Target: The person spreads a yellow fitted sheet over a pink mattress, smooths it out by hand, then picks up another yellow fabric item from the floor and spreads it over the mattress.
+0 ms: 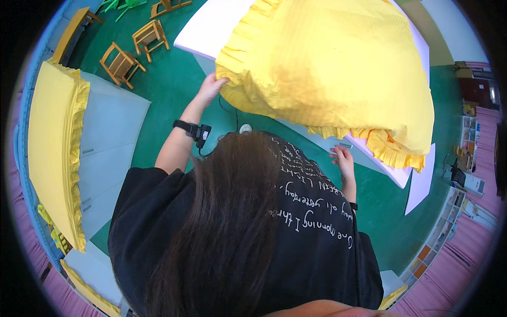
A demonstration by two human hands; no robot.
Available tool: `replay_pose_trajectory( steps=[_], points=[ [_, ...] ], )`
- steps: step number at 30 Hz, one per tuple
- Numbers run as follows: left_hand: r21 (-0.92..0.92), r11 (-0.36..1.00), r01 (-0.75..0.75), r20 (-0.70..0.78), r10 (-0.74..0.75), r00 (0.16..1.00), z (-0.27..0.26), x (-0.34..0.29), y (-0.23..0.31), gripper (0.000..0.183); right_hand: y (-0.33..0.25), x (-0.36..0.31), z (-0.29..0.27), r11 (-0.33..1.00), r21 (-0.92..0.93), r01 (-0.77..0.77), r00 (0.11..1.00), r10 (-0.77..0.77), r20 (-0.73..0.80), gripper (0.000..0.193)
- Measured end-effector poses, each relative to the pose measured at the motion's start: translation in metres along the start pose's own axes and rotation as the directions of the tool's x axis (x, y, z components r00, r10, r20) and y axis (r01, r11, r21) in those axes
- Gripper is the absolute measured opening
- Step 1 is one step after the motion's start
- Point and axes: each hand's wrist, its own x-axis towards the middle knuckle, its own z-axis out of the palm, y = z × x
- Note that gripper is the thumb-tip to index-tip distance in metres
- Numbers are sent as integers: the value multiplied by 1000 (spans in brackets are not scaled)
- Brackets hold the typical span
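Our left hand (213, 87) pinches the ruffled yellow cloth (338, 68); our released right hand (345, 162) is by the tabletop (208, 29) near edge. Spreading seems underway; aligning needs both hands.

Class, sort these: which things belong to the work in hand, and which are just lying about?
In use: yellow ruffled fabric cover, pinched by left hand; pale flat tabletop beneath.
Lying about: brown wooden chairs; yellow-draped pale cabinet.

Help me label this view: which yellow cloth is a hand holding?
The large cloth at the top: the left hand holds its ruffled edge. The left cloth, lower-left cloth and lower-right cloth have no hand on them.
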Motion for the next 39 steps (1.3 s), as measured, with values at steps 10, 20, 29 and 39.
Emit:
replay_pose_trajectory(
  steps=[10, 20, 29, 39],
  points=[
    [-131, 928, -349, -299, 299, 906, -2, -25, 82, 36, -40, 30, 86, 961, 277, 21, 930, -120, 348, 50],
    [-72, 874, 481, 505, -384, 773, 1, -63, 104, 49, -30, -15, 151, 550, 833, -57, 906, -323, 275, 53],
    [348, 925, 151, 632, -351, 691, -31, 21, 165, 43, -104, -15, 203, 526, 849, 42, 989, -141, 38, 45],
    [-355, 933, -55, 549, 256, 796, -50, 121, 342, 40, -244, -25, 249, 592, 663, 458, 854, -500, -145, 41]
  ],
)
